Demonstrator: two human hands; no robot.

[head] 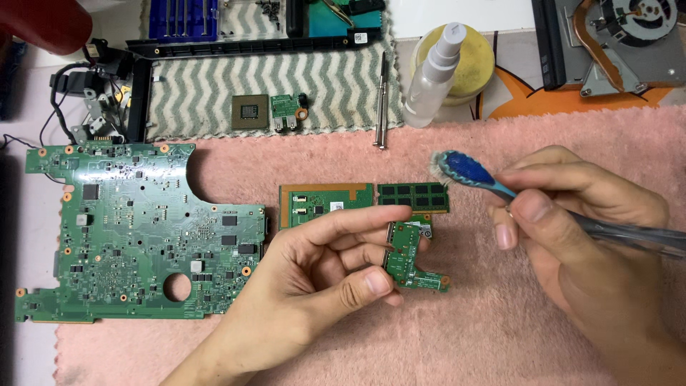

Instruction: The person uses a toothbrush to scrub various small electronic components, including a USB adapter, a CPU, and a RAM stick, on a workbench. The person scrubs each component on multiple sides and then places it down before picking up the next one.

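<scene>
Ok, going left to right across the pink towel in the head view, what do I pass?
Large green motherboard → left hand holding a small green circuit board → blue toothbrush → right hand gripping it, all on the pink towel.

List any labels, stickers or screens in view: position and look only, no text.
White rectangular sticker: on the black frame strip at top centre, dark print.
Small white label: on the green board above the left hand.
Pale sticker: on the small board that hand holds.
No screens.
</scene>
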